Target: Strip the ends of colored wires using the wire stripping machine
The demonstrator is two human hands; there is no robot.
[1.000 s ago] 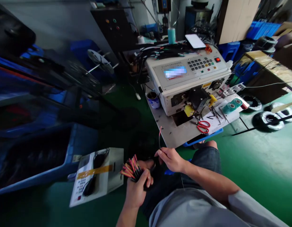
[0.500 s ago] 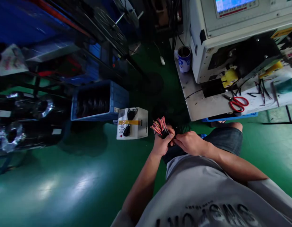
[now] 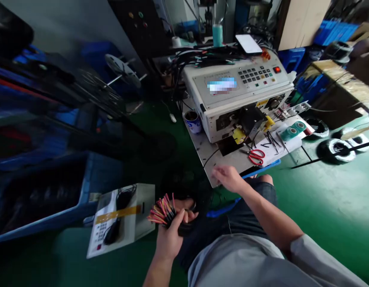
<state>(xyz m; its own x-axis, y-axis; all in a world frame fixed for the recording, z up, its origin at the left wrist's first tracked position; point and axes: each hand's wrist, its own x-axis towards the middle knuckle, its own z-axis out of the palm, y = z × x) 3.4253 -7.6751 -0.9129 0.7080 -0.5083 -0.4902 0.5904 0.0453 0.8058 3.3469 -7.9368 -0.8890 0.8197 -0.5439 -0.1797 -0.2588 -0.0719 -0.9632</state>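
My left hand [image 3: 171,235] is wrapped round a bundle of black cables [image 3: 169,217] whose ends fan out in red, orange and yellow wires. My right hand [image 3: 229,178] is over the near left corner of the metal worktable [image 3: 209,159], apart from the bundle; its fingers are curled and blurred, and whether anything is in them cannot be made out. Red-handled scissors [image 3: 256,156] lie on the table to its right. Behind them stands a white machine [image 3: 220,107] with a keypad, a small screen and yellow parts.
A blue patterned cup [image 3: 194,122] stands at the table's left edge. Green rolls [image 3: 292,131] and cut black wires [image 3: 272,141] are on its right part. On the left are a white box [image 3: 139,217] with a taped cable and a blue crate [image 3: 97,179].
The view has swung right and up, showing more of the machine. My right hand has left the bundle and moved to the table corner. My left hand still holds the bundle.
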